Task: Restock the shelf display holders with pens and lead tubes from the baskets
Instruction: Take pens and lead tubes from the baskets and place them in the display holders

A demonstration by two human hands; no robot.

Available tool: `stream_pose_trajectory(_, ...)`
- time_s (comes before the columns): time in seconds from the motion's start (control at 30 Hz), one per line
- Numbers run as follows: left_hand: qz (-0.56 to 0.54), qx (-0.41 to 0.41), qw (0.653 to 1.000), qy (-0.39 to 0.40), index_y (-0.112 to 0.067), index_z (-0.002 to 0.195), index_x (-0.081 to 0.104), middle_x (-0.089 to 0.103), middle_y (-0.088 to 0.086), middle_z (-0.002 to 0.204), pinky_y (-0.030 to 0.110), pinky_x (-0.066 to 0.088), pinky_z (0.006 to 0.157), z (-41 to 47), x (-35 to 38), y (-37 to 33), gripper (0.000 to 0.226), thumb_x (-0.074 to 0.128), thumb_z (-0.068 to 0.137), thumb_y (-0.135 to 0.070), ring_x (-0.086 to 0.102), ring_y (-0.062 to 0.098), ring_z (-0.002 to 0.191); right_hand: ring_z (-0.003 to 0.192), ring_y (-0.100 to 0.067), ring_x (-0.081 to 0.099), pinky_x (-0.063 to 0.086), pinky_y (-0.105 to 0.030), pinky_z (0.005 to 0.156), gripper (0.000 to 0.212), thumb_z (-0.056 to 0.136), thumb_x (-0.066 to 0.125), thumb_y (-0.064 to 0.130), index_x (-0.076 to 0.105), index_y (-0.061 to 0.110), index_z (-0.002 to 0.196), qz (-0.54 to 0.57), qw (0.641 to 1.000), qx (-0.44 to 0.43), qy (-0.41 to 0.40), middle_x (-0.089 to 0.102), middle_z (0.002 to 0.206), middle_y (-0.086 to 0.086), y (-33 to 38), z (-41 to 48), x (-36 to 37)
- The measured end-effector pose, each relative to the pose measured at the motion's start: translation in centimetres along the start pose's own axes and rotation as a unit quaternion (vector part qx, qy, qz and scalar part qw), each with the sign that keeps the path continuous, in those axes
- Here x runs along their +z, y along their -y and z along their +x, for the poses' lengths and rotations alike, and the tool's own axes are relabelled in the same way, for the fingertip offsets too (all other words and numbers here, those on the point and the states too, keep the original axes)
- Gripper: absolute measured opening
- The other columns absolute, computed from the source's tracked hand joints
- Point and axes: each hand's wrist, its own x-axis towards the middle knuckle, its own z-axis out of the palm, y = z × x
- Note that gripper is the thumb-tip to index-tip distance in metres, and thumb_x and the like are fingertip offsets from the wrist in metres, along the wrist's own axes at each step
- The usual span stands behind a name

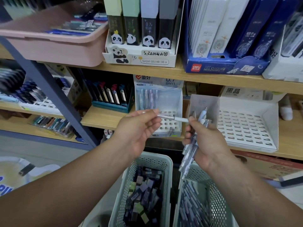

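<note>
My left hand (139, 128) pinches one clear pen with a pale blue end (172, 117), held level in front of the 0.7 mm pen display holder (167, 125) with its round holes. The pen's far end touches my right hand (208, 143), which grips a bundle of bluish pens (190, 153) pointing up and down. Below, a pale green basket (144, 159) holds several lead tubes (144, 194). A second basket (218, 202) to its right holds many pens (191, 205).
A white slotted display tray (246, 126) stands right of the pen holder on the wooden shelf (105, 118). Above sit a panda lead-tube box (139, 54), a blue box (226, 66) and a pink bin (54, 45). A grey shelf post (54, 95) slants at left.
</note>
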Motion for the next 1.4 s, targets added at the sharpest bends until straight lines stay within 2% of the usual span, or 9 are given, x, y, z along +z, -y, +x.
stream_pose_trajectory(0.13,-0.047,0.027,0.998,-0.040,-0.005,0.094,0.069,0.075,0.006,0.077,0.021,0.057,0.061,0.9,-1.0,-0.9,0.017,0.078,0.081,-0.010,0.073,0.013,0.069,0.049,-0.010,0.046,0.040,-0.024,0.045,0.007,0.097,0.066,0.015,0.064,0.012,0.104,-0.032,0.999,0.017,0.037,0.058,0.060,0.001,-0.9,-0.1,1.2)
stream_pose_trajectory(0.27,0.074,0.167,0.981,-0.065,-0.012,0.094,0.076,0.076,0.004,0.080,0.022,0.056,0.064,2.4,-1.9,-2.9,0.007,0.075,0.087,-0.010,0.070,0.014,0.070,0.048,-0.009,0.046,0.039,-0.025,0.046,0.010,0.098,0.065,0.015,0.062,0.013,0.107,-0.048,0.998,0.031,0.028,0.058,0.057,0.002,-1.5,0.1,1.5)
stream_pose_trajectory(0.43,0.384,0.361,0.846,-0.087,-0.034,0.083,0.073,0.074,-0.016,0.079,0.015,0.055,0.068,3.9,-3.0,-3.9,0.021,0.079,0.085,-0.014,0.068,0.001,0.070,0.047,-0.009,0.046,0.038,-0.024,0.043,0.004,0.099,0.064,0.014,0.063,0.013,0.103,-0.040,0.999,0.033,0.012,0.057,0.057,0.001,-1.1,0.7,0.7)
stream_pose_trajectory(0.57,0.448,0.384,0.803,-0.090,-0.039,0.089,0.070,0.070,-0.020,0.072,0.005,0.048,0.064,4.4,-3.1,-3.3,0.024,0.079,0.086,-0.016,0.065,-0.005,0.070,0.050,-0.011,0.046,0.039,-0.024,0.044,0.005,0.099,0.063,0.014,0.065,0.012,0.104,-0.043,0.999,0.029,0.008,0.057,0.059,0.001,-1.0,1.0,0.3)
stream_pose_trajectory(0.8,0.503,0.385,0.770,-0.071,-0.020,0.092,0.076,0.069,-0.012,0.077,0.012,0.053,0.070,5.8,-3.0,-2.2,0.012,0.078,0.085,-0.011,0.064,0.003,0.076,0.051,-0.011,0.046,0.040,-0.024,0.043,0.008,0.098,0.065,0.016,0.064,0.014,0.106,-0.041,0.999,0.022,0.008,0.056,0.060,0.000,-0.9,1.1,-0.4)
stream_pose_trajectory(0.97,0.512,0.391,0.760,-0.082,-0.033,0.097,0.058,0.062,-0.013,0.074,0.015,0.053,0.062,6.3,-3.1,-1.9,0.033,0.079,0.083,-0.013,0.062,0.000,0.065,0.052,-0.011,0.047,0.040,-0.024,0.043,0.006,0.097,0.068,0.017,0.064,0.014,0.101,-0.036,0.999,0.027,0.006,0.057,0.061,-0.001,-0.4,1.2,-0.9)
stream_pose_trajectory(1.13,0.582,0.459,0.665,-0.093,-0.018,0.107,0.070,0.068,-0.005,0.087,0.030,0.054,0.072,6.5,-2.8,-1.8,0.025,0.080,0.084,-0.018,0.059,0.012,0.070,0.050,-0.010,0.047,0.040,-0.023,0.043,0.009,0.096,0.068,0.017,0.063,0.013,0.102,-0.029,0.999,0.027,0.008,0.056,0.060,-0.001,-0.4,1.1,-1.1)
stream_pose_trajectory(1.23,0.612,0.501,0.605,-0.095,-0.012,0.112,0.075,0.069,0.007,0.086,0.038,0.056,0.065,6.5,-2.7,-1.9,0.029,0.080,0.085,-0.018,0.064,0.026,0.071,0.050,-0.010,0.047,0.040,-0.023,0.043,0.007,0.097,0.068,0.018,0.063,0.014,0.100,-0.027,0.999,0.030,0.010,0.057,0.060,0.000,-0.2,1.0,-1.2)
stream_pose_trajectory(1.4,0.661,0.474,0.573,-0.100,-0.018,0.127,0.070,0.066,0.008,0.089,0.036,0.054,0.060,6.7,-2.8,-1.8,0.040,0.076,0.088,-0.027,0.065,0.032,0.072,0.050,-0.011,0.047,0.040,-0.024,0.043,0.004,0.098,0.066,0.016,0.063,0.014,0.097,-0.016,0.999,0.034,0.006,0.057,0.060,-0.001,0.2,0.7,-1.5)
